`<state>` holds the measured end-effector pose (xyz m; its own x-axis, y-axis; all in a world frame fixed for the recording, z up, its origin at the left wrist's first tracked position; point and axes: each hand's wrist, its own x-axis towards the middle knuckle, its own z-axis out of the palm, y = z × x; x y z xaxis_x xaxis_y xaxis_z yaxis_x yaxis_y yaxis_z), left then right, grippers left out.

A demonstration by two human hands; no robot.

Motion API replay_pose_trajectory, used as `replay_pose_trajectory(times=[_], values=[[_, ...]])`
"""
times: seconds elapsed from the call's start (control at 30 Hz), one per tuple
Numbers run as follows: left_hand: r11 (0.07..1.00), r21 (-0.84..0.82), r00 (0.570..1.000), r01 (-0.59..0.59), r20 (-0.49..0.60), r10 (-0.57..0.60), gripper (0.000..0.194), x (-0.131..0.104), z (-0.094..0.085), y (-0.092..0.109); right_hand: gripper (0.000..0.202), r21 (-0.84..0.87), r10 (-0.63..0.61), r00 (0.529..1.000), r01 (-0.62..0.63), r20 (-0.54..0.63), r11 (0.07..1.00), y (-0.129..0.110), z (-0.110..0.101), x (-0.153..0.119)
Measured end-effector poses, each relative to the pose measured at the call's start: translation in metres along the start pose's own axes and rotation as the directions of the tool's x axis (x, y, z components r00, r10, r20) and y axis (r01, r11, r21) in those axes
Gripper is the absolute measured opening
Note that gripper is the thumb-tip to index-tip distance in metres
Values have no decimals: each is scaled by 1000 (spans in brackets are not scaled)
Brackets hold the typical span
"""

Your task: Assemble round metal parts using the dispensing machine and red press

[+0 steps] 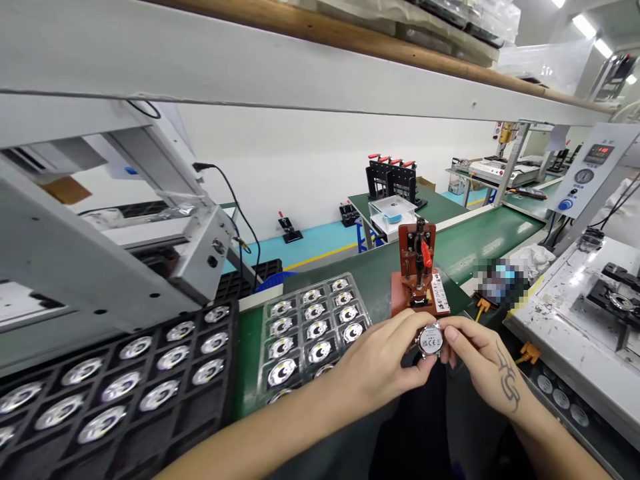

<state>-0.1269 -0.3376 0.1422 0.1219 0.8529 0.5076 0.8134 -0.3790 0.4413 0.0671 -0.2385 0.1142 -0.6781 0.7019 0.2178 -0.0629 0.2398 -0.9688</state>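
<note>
A round silver watch case (431, 340) with its printed back turned up, CE mark showing, is pinched between both of my hands. My left hand (385, 353) grips it from the left, thumb below and index finger above. From the right, my right hand (473, 353) has its thumb and fingers closed at the upper right edge of the case. Just beyond them stands a reddish-brown toggle press (417, 267) with a red handle. To the left, a clear plastic tray (265, 333) holds several round watch parts, partly hidden behind my left forearm.
A black compartment tray (200, 417) with several round silver parts lies at left. Grey metal framing (150, 260) rises behind it, and a shelf beam (300, 73) crosses overhead. On the right are a machine table (560, 293) and a control box (593, 170).
</note>
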Motion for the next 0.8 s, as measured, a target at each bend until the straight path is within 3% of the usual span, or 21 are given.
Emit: replay_pose_trajectory(times=[0.13,0.2,0.23,0.3,0.33,0.37,0.4,0.47,0.53,0.63,0.7,0.8], values=[[990,-118,996,79,49,-73,33,1,0,2,39,22,45,999,-44,-13,999,-2,-1,-2],[938,-295,982,185,91,-165,37,-3,3,5,37,19,58,998,-57,-14,998,0,0,-6],[863,-432,965,261,123,-231,39,-8,6,7,36,9,59,998,-59,-18,998,3,2,-10],[594,-698,909,399,215,-358,40,-21,14,9,33,-23,45,999,-45,-29,999,13,6,-17],[454,-775,877,439,261,-403,41,-29,18,9,31,-42,31,999,-32,-28,999,20,8,-20],[382,-797,852,468,291,-436,43,-38,21,7,30,-60,17,1000,-18,-13,998,28,11,-23],[380,-781,830,495,296,-473,46,-48,21,3,29,-76,8,1000,-7,11,997,36,14,-25],[501,-667,791,552,229,-567,49,-70,13,-8,29,-112,15,996,-5,89,994,52,19,-29],[610,-514,745,603,89,-661,43,-95,-8,-24,33,-154,39,991,-19,129,988,66,21,-33],[645,-314,643,697,-125,-755,31,-137,-59,-58,38,-218,101,990,-78,98,973,87,11,-41],[607,-156,558,780,-267,-786,28,-170,-99,-83,40,-246,178,981,-156,72,957,106,-3,-47],[442,43,413,896,-447,-793,27,-229,-158,-114,44,-226,301,952,-284,45,932,139,-26,-53]])
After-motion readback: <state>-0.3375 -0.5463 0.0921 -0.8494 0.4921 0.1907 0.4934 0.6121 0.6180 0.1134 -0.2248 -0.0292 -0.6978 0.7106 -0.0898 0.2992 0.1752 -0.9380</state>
